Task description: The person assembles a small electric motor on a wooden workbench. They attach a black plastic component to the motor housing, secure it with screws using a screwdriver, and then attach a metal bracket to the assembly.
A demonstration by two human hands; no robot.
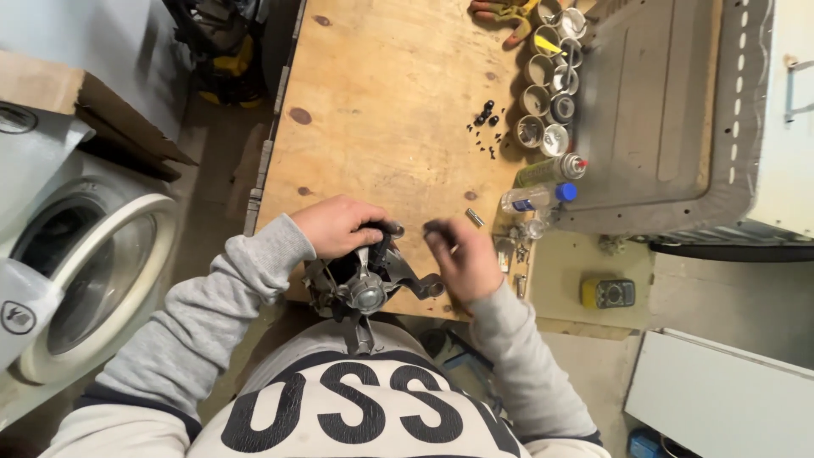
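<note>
A grey metal motor (365,284) with a round shaft end and mounting lugs rests at the near edge of a plywood workbench (381,110), against my body. My left hand (339,225) lies over the motor's top and grips it. My right hand (462,254) hovers just right of the motor, blurred, with fingers pinched around a small dark part I cannot identify. A small metal cylinder (475,217) lies on the bench just beyond my right hand.
Several open tins (547,93) line the bench's right side, with a spray can (551,170), a clear bottle (534,199), small black screws (485,127) and orange gloves (504,13). A grey panel (653,110), a yellow multimeter (608,293) and a washing machine (76,271) surround it.
</note>
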